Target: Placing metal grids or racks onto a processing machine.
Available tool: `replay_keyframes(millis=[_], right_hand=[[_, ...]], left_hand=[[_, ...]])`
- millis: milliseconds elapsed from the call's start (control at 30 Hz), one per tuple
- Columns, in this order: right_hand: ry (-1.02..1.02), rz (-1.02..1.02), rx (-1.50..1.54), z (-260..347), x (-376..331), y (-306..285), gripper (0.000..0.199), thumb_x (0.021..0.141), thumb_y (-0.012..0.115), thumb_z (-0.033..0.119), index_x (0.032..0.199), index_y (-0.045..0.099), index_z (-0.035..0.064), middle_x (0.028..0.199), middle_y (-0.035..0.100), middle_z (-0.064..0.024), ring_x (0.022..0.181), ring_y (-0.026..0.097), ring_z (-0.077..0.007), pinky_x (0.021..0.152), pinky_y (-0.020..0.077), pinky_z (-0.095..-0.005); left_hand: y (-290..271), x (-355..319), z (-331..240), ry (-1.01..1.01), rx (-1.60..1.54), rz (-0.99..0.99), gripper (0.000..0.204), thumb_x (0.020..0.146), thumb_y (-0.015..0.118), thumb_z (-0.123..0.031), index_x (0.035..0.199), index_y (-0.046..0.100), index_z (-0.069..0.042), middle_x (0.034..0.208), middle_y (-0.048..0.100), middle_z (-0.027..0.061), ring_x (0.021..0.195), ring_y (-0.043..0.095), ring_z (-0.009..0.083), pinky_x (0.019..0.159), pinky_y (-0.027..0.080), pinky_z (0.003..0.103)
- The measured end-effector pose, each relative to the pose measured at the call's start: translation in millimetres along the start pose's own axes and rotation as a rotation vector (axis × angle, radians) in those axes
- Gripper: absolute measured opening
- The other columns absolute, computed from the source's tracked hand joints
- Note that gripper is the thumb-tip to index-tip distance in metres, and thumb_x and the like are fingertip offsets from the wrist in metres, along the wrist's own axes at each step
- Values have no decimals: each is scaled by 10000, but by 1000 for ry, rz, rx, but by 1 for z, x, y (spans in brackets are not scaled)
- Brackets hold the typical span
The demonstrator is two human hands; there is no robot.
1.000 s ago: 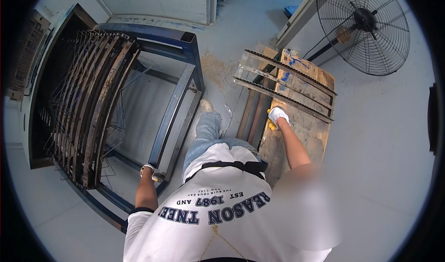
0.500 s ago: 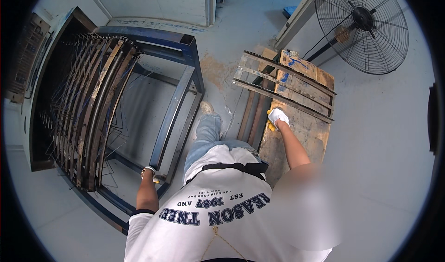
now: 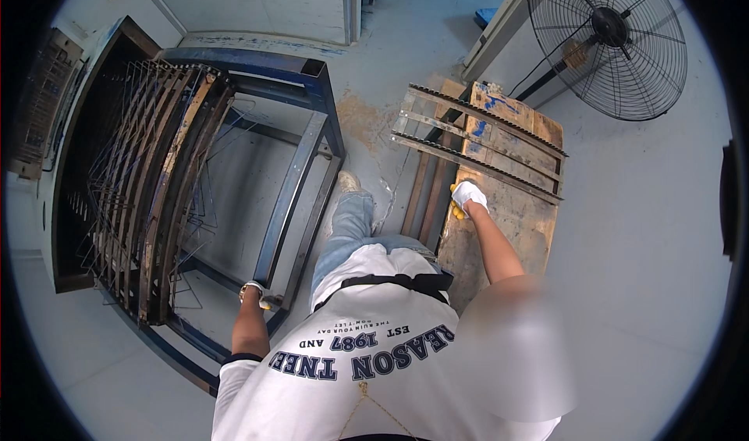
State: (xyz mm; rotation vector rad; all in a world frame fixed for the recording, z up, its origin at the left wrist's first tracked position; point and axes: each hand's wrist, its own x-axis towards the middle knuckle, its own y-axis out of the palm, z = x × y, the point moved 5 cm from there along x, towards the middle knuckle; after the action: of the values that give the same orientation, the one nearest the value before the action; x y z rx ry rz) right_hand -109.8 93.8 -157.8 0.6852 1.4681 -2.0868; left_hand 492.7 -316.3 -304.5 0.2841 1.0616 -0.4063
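Note:
My right hand (image 3: 469, 198), in a white glove with yellow at the fingers, is at the left edge of a worn, paint-stained wooden board (image 3: 499, 222). Its fingers are curled; what they hold, if anything, is hidden. Just beyond it, a metal rack with toothed rails (image 3: 476, 156) lies across the board and overhangs its left side. My left hand (image 3: 269, 300), also gloved, hangs low beside the near corner of a blue metal frame (image 3: 292, 199). Its fingers barely show, and I cannot tell whether they touch the frame.
On the left, curved stacks of rusty metal slats (image 3: 148, 207) with thin wires stand at a dark box-like opening (image 3: 70, 254). A large black fan (image 3: 608, 27) is at the far right. Brown stains mark the grey floor (image 3: 367, 121) between frame and board.
The curved slats on the left have shifted, and the dark rod between them no longer shows. My left hand moved very slightly right; my right hand stays at the board.

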Motion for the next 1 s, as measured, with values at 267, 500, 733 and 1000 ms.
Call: replay_keyframes(millis=[267,500,733,1000], right_hand=[[19,17,-1,18,-29,-15,227,722,496,229,768,595,29,716,589,-123,636,583,-241,552,443,-316],[-193,-148,-190,29,-23,-16,224,737,482,196,761,580,-5,683,582,-135,584,578,-260,490,447,-349],[-70,-59,-138,15,-14,-9,286,716,479,283,838,587,48,871,567,-145,819,546,-297,668,427,-343],[-52,-76,-88,-1,4,1,288,714,473,288,831,589,51,880,562,-151,837,535,-310,683,423,-350]], left_hand=[[3,10,3,-55,-48,105,375,704,432,-473,969,513,-222,1031,521,-6,933,473,148,818,346,312],[15,41,14,-72,-99,134,363,693,460,-473,946,523,-220,975,549,-7,900,494,138,803,359,300],[4,2,18,-72,7,19,411,668,482,-487,973,511,-213,953,557,-15,908,487,101,803,360,292],[-1,30,5,-3,182,58,363,696,439,-455,969,507,-226,1030,518,-15,934,479,124,810,359,300]])
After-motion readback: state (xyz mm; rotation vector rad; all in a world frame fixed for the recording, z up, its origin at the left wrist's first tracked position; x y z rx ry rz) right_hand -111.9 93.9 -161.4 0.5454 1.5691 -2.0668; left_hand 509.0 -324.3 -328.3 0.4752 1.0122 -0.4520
